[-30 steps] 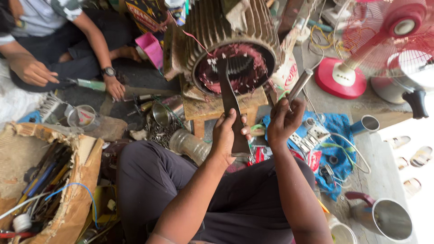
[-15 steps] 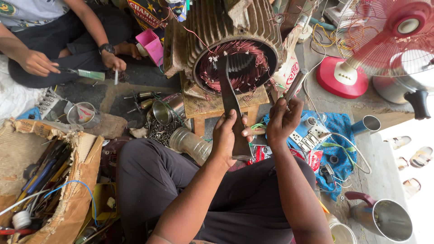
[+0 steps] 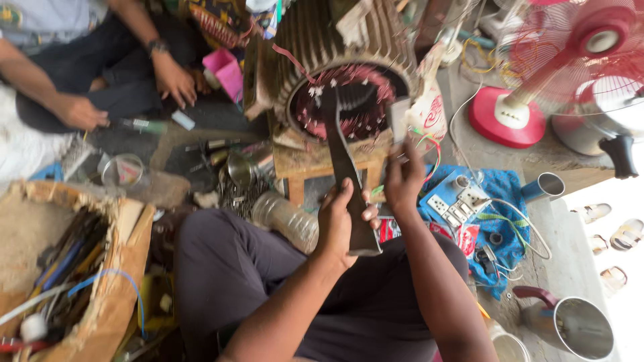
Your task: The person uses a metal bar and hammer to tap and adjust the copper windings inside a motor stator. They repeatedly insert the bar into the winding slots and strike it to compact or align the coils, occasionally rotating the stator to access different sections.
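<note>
Dark flat blade tool (image 3: 345,171) stands near upright, long axis running from the left hand (image 3: 339,224) up into the open bore of the ribbed motor stator (image 3: 349,80); its tip sits among the reddish copper windings (image 3: 365,110) at the bore's lower rim; left-hand fingers are closed round the wide lower end, just above the lap; right hand (image 3: 402,177) is just beside the blade, to its right and higher, nearer the stator; its fingers pinch a small pale strip (image 3: 398,121) held up at the bore's edge; stator rests on a small wooden stand (image 3: 315,164); another person's hands (image 3: 176,79) lie well apart at upper left; red fan (image 3: 537,100) at right.
</note>
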